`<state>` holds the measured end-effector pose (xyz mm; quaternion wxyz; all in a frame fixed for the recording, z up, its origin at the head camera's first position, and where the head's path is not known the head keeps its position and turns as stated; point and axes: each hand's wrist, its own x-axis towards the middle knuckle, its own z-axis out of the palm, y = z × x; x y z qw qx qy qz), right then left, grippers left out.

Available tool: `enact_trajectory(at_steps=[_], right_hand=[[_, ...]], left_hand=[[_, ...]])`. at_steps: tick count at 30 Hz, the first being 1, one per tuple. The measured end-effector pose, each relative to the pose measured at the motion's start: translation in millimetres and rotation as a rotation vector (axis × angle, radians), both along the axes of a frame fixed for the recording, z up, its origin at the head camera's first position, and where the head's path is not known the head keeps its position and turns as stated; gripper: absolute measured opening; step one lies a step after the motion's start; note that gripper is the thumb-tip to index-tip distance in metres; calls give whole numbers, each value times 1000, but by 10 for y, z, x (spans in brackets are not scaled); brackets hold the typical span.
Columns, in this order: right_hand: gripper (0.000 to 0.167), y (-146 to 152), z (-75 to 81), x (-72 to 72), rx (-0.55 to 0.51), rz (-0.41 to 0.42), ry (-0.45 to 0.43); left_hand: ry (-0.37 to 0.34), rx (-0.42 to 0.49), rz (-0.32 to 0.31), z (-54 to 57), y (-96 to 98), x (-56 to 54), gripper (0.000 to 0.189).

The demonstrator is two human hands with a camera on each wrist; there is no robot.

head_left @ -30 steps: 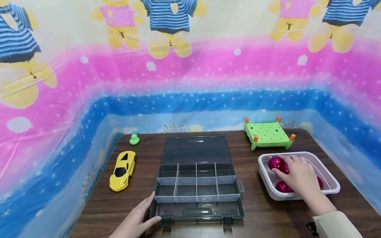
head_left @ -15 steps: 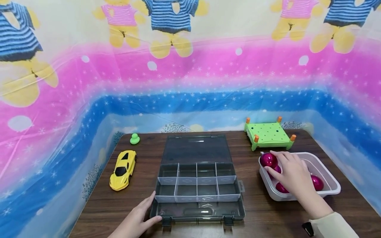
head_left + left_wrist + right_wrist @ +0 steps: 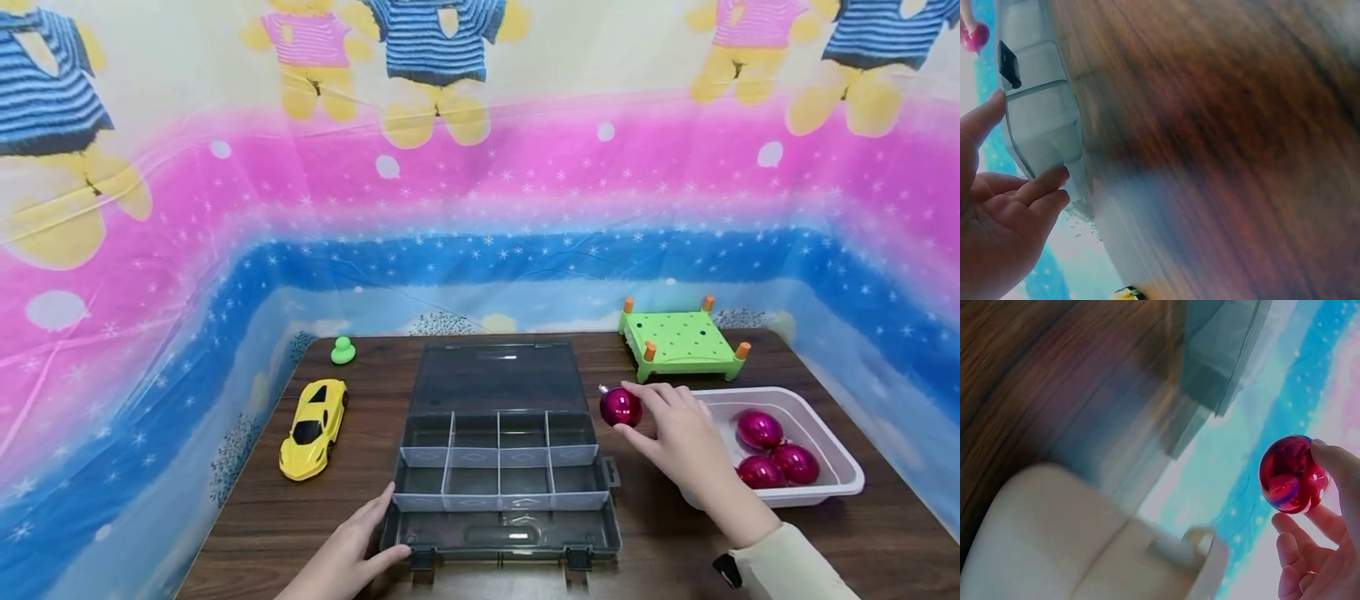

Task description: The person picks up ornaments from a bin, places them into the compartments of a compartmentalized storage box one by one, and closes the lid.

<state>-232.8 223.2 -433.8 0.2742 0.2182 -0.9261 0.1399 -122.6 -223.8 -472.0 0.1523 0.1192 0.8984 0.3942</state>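
Note:
Between the thumb and fingertips of my right hand I pinch a shiny magenta Christmas ball, its silver cap pointing up and left. It hangs above the table, just right of the box; the right wrist view also shows this ball at my fingertips. My left hand touches the near left corner of a smoky clear compartment box, its thumb at the front edge and its straight fingers along the side. The box lies with its lid folded back, and pale dividers separate its compartments.
Right of the box, a white plastic tub holds 3 more magenta balls. Behind it stands a green toy bed with orange posts. A yellow toy car and a small green duck lie on the left. Printed cloth surrounds the table.
My right hand has lifted one Christmas ball out of the white tub and carried it left toward the box. The left hand has stayed at the box's corner.

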Motion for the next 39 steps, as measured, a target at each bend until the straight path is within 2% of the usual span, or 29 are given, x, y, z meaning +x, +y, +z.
enact_trajectory(at_steps=[2, 4, 6, 10, 12, 13, 16, 19, 23, 25, 30, 34, 37, 39], right_hand=[[61, -68, -18, -10, -6, 26, -7], [62, -125, -32, -20, -10, 49, -18], [63, -171, -44, -34, -13, 65, -40], [63, -246, -76, -61, -1, 80, -101], [63, -281, -104, -72, 14, 88, -118], [63, -296, -122, -81, 20, 95, -122], [63, -341, -172, -103, 43, 117, -129], [62, -374, -207, -129, 67, 128, -146], [60, -399, -228, -170, 99, 116, -181], [59, -404, -236, -187, 107, 110, -198], [59, -414, -268, -205, 113, 93, -229], [60, -426, -293, -216, 129, 83, -251], [60, -437, -311, -234, 155, 74, -273], [60, -447, -318, -248, 175, 67, -291]], left_hand=[[2, 5, -3, -24, -13, -12, 83], [12, 16, -3, -108, -50, -40, 84], [26, 11, -9, -277, -120, -99, 87], [27, 14, -11, -703, -284, -250, 94], [15, 13, -13, -852, -342, -307, 96], [13, 10, -15, -890, -358, -322, 96], [2, 13, -9, -886, -362, -327, 97], [-13, 28, 13, -779, -317, -284, 96], [36, -1, 3, -661, -253, -227, 90], [47, 0, -3, -662, -248, -229, 90], [-8, 20, -14, -847, -326, -319, 97], [-5, -18, -29, -955, -376, -370, 96], [-7, -16, -24, -910, -360, -352, 96], [-4, -7, -13, -772, -306, -299, 95]])
